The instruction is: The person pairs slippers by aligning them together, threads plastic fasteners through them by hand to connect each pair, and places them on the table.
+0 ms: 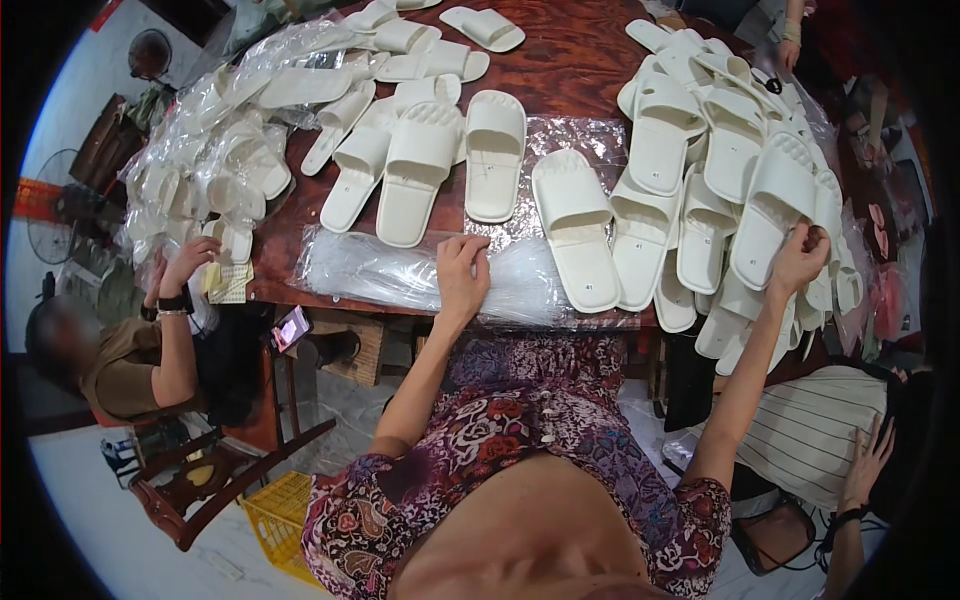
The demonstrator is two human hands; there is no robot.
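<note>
My right hand [800, 260] has its fingers closed on the edge of a white slipper [770, 215] at the right-hand pile, by the strap. My left hand [463, 278] rests over a stack of clear plastic bags [370, 270] along the table's near edge. Its fingers are loosely bent and I see nothing held in them. Just beyond it stand single white slippers, one upright in view [495, 160] and another [415, 175] to its left. Between my hands another slipper [578, 235] lies sole down, partly over the bags.
Bagged slippers [215, 160] heap up at the left of the reddish wooden table [560, 60]. A seated person [130, 365] works there; another person's striped clothing [810, 435] shows at the right, and an arm [790, 40] at the far right. A yellow crate [280, 515] stands below left.
</note>
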